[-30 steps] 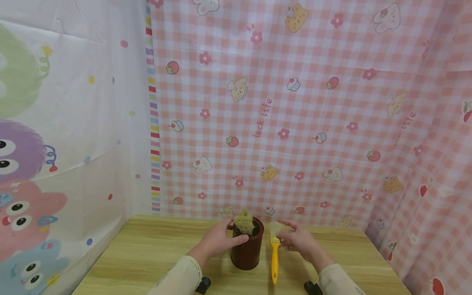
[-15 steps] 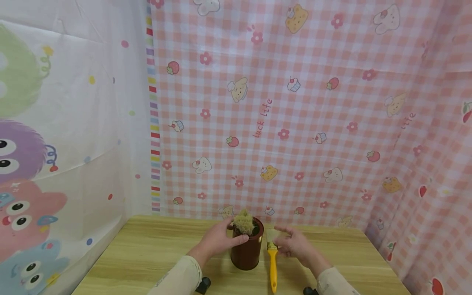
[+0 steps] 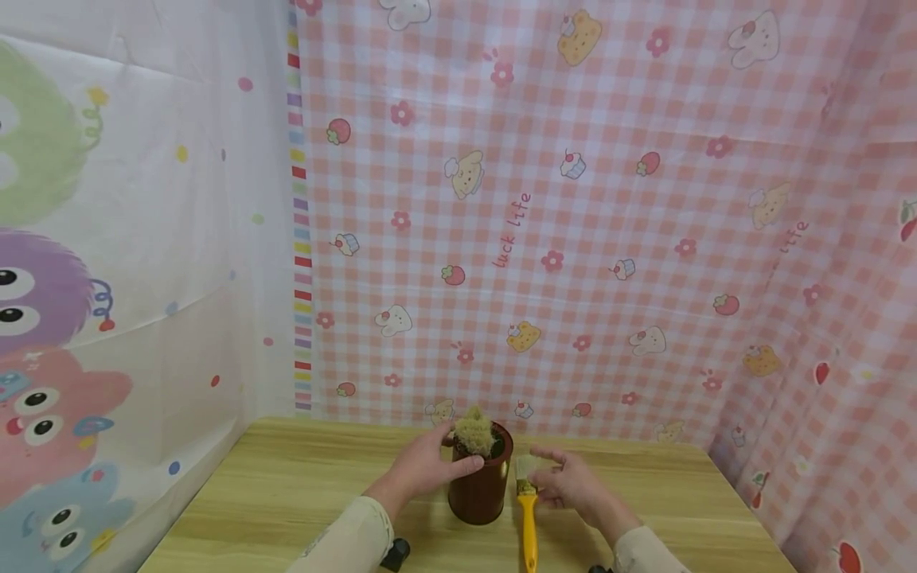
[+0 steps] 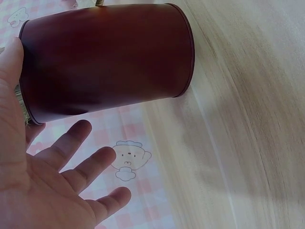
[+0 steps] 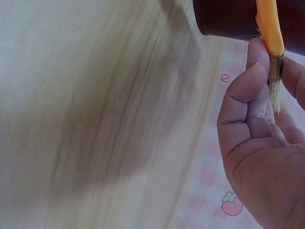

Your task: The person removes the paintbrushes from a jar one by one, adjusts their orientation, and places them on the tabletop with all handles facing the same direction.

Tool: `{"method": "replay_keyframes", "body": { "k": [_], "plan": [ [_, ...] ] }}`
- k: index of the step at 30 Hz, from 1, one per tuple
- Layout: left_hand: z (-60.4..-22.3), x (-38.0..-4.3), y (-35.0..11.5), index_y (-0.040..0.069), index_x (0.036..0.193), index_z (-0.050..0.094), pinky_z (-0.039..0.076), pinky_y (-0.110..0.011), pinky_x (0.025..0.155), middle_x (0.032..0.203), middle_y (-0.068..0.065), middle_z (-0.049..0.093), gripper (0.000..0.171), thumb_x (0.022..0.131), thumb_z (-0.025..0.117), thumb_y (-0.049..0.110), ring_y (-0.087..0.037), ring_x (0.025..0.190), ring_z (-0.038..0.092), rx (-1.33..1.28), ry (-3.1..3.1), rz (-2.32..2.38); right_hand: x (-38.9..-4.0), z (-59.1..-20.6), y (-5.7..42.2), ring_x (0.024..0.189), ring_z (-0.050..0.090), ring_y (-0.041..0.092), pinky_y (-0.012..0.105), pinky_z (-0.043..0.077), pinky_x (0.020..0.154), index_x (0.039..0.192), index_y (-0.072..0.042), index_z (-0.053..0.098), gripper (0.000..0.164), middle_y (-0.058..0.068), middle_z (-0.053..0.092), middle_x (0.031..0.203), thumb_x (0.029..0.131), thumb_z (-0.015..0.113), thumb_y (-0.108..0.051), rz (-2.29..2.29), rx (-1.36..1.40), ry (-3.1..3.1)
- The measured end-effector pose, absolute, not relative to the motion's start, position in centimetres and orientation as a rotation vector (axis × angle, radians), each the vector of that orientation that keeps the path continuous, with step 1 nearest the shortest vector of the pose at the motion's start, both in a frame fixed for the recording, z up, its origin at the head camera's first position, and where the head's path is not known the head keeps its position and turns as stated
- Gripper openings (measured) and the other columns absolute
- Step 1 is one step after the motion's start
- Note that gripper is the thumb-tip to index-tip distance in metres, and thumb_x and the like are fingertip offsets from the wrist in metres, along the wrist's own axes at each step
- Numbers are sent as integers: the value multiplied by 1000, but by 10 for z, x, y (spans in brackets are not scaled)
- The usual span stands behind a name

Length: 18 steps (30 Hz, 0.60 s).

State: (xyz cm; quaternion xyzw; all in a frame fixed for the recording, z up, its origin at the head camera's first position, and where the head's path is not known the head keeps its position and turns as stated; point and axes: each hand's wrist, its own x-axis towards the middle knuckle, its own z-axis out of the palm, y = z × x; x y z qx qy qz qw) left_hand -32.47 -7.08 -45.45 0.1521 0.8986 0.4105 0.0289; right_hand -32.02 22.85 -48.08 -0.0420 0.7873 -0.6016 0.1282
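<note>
A dark brown cylindrical pot (image 3: 478, 495) stands upright at mid-table, with a fuzzy yellowish cactus-like plant (image 3: 474, 435) rising from its mouth. My left hand (image 3: 421, 471) grips the pot's upper left side at the rim, thumb in front. In the left wrist view its other fingers (image 4: 97, 162) spread away from the pot wall (image 4: 109, 57). Just right of the pot, my right hand (image 3: 579, 487) pinches a yellow-handled paintbrush (image 3: 528, 529) by its metal band. The pale bristles (image 5: 275, 98) point away from me and the handle points back toward me.
Both hands are over a light wooden table (image 3: 301, 493). A pink checked curtain (image 3: 544, 294) hangs behind its far edge, with a white cartoon-printed cloth (image 3: 208, 278) on the left. A black piece (image 3: 396, 555) sits below the left wrist.
My right hand has moved slightly toward me and left with the paintbrush, bringing the bristles closer to the pot's side. My left hand and the pot stay in place.
</note>
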Motion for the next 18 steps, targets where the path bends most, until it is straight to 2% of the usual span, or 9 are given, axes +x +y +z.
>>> {"method": "replay_keyframes", "body": {
  "k": [18],
  "plan": [
    [-455,-326,-71,15,166,40,48,-67,112,153,-17,62,104,88,73,76,-44,141,58,450,2768,1271,-318,-490,225,71,67,17,35,63,71,161,4,40,70,16,73,109,101,73,-11,-1733,-140,2267]
  ]
}}
